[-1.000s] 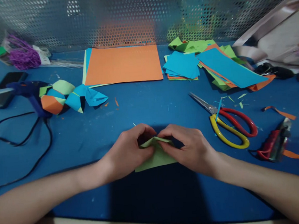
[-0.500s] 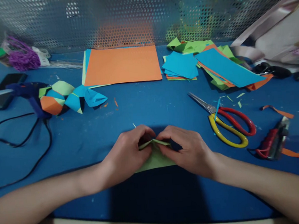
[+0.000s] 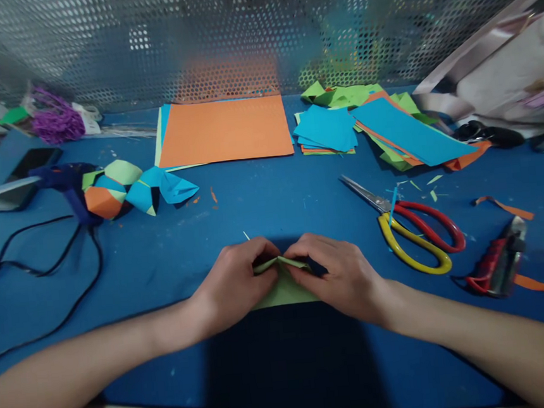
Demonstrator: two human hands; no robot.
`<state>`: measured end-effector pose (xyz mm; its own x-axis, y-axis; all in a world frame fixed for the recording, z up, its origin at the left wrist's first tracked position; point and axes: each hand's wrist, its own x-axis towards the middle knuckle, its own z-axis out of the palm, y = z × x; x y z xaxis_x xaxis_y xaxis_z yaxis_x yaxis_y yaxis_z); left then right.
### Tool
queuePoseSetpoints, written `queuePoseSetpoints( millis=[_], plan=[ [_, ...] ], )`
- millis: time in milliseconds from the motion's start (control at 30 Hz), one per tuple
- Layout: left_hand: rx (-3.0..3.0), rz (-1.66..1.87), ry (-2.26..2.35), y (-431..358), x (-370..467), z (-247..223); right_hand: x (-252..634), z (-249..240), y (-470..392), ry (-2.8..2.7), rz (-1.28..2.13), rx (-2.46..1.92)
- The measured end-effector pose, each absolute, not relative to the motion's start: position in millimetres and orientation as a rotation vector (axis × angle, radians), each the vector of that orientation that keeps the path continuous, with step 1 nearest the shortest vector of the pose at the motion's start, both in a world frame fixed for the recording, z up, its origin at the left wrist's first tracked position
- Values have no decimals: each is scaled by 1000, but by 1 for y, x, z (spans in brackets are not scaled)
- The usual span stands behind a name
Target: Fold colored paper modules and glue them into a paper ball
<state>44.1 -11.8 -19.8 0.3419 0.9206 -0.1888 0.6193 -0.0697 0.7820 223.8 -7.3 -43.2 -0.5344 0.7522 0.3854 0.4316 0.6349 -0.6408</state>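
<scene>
Between my two hands is a light green sheet of paper [image 3: 286,291], low in the middle of the blue table. Its upper edges are folded and meet in a small peak at the centre. My left hand [image 3: 240,273] pinches the left fold between thumb and fingers. On the other side, my right hand [image 3: 337,271] grips the right fold the same way. The fingers hide much of the folded part. Scissors [image 3: 412,230] with one red and one yellow handle lie to the right of my right hand.
Left are a blue glue gun [image 3: 68,187] with its cord and folded paper shapes [image 3: 122,185]. At the back lie orange sheets [image 3: 222,132], blue squares [image 3: 325,126] and long blue strips [image 3: 413,129]. Red-handled pliers [image 3: 498,260] rest at right. A perforated metal panel [image 3: 247,28] stands behind.
The view has tilted slightly, so the things at the back sit lower in the picture. Both hands keep their hold on the green paper, with hardly any movement.
</scene>
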Motion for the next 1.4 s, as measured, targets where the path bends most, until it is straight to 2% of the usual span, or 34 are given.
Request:
queuePoseSetpoints(
  millis=[833,1400],
  plan=[
    [1756,485,1358,-12,40,-18,225,-50,-3,-2133,571,-794],
    [1979,425,1299,-11,39,-15,227,-47,-3,-2187,586,-788]
  ],
)
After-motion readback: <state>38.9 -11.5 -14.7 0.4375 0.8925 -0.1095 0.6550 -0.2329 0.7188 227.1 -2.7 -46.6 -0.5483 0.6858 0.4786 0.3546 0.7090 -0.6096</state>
